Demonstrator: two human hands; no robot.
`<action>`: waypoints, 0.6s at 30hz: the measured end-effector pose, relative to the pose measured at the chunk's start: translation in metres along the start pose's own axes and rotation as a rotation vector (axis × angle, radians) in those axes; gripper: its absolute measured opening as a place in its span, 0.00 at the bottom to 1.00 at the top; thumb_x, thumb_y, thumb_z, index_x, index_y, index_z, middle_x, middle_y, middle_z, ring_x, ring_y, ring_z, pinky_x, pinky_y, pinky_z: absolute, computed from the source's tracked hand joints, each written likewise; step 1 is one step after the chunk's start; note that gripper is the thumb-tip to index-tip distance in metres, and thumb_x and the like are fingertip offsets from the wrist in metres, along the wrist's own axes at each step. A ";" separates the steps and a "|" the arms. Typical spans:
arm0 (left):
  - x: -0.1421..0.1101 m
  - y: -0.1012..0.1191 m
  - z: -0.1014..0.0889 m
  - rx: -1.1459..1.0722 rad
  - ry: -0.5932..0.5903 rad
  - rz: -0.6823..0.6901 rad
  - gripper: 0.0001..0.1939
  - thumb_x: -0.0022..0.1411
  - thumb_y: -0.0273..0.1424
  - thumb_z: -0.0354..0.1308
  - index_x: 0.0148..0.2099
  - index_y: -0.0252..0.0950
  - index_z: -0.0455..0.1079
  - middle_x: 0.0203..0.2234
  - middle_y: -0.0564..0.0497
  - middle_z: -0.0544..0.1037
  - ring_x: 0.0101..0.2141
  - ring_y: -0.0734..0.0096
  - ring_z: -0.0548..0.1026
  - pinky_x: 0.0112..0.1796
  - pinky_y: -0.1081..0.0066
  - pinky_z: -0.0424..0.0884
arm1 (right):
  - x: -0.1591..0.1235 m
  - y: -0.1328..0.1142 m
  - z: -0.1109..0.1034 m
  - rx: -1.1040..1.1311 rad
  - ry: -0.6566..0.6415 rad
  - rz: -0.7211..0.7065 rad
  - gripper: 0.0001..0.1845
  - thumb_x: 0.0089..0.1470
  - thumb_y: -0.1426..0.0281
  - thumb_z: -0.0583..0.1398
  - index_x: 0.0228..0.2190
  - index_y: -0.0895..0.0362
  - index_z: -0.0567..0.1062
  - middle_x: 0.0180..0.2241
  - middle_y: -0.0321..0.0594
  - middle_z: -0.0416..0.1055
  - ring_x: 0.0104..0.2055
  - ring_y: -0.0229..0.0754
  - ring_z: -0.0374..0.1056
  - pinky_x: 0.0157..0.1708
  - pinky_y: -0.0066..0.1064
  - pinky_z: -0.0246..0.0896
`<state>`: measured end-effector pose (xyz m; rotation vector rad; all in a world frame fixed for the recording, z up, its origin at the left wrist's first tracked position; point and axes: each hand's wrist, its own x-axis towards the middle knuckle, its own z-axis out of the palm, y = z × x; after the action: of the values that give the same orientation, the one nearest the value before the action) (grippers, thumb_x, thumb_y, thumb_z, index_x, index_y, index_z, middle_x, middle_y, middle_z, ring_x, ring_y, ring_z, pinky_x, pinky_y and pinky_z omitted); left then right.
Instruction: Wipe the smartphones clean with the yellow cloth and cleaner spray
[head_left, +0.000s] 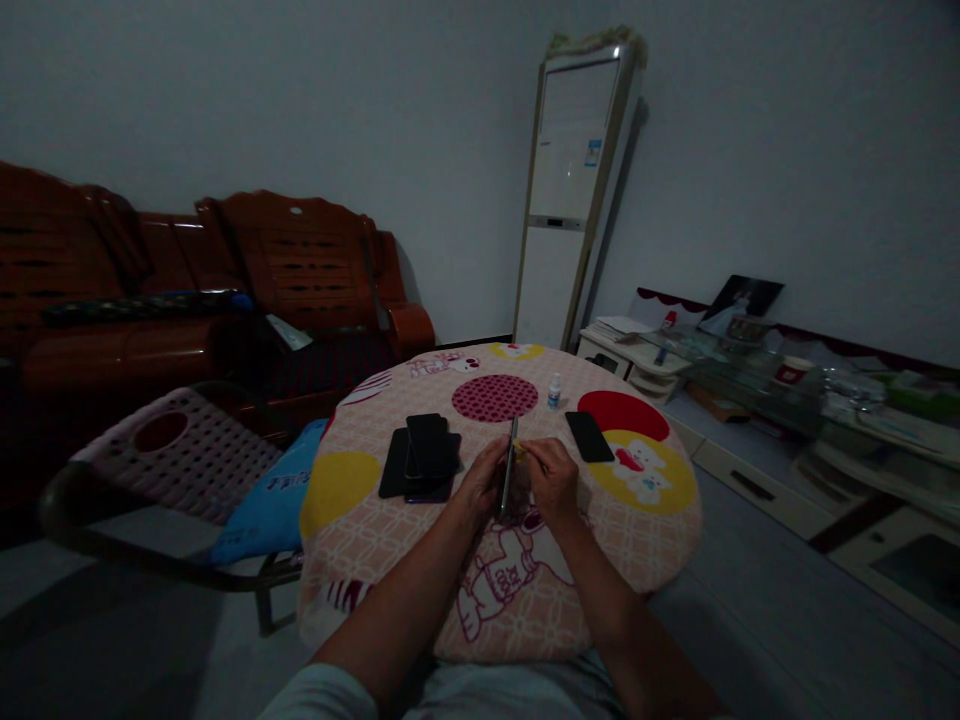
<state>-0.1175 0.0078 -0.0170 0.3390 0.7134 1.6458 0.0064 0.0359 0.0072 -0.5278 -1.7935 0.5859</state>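
The left hand (484, 478) grips a phone (509, 470) stood nearly on edge; the right hand (555, 480), fingertips pinched on a small yellow scrap (520, 448), works at its face, so this phone looks unfinished. Left of the left hand lies a pile of phones (432, 450); beyond the right hand, another phone (589, 437) and a small bottle (554, 393). Which are done, I cannot tell. The held phone's face is hidden edge-on; the scrap is mostly covered, the bottle's label unreadable.

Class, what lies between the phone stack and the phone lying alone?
In the head view: the left hand, a held phone, something yellow, the right hand.
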 end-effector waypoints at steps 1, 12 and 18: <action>0.001 -0.002 -0.001 -0.010 -0.009 0.008 0.10 0.53 0.32 0.66 0.34 0.32 0.70 0.23 0.51 0.76 0.22 0.73 0.74 0.24 0.75 0.70 | 0.000 0.000 0.001 -0.024 -0.003 -0.024 0.15 0.55 0.76 0.54 0.38 0.55 0.79 0.34 0.43 0.72 0.39 0.42 0.68 0.41 0.33 0.65; 0.002 -0.002 0.000 0.072 0.036 0.145 0.21 0.39 0.33 0.73 0.34 0.34 0.69 0.22 0.54 0.76 0.21 0.75 0.73 0.26 0.76 0.69 | -0.004 0.009 0.003 -0.136 -0.046 -0.196 0.16 0.56 0.78 0.54 0.40 0.54 0.79 0.31 0.41 0.68 0.37 0.42 0.64 0.37 0.33 0.63; 0.006 -0.003 -0.004 0.130 0.093 0.196 0.25 0.38 0.35 0.74 0.38 0.33 0.69 0.25 0.52 0.77 0.24 0.73 0.75 0.28 0.74 0.70 | -0.003 0.012 0.004 -0.147 -0.031 -0.177 0.16 0.55 0.78 0.53 0.38 0.55 0.79 0.30 0.41 0.68 0.37 0.43 0.64 0.37 0.34 0.63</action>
<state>-0.1192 0.0130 -0.0227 0.4391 0.8827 1.8130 0.0044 0.0427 -0.0035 -0.4554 -1.8995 0.3444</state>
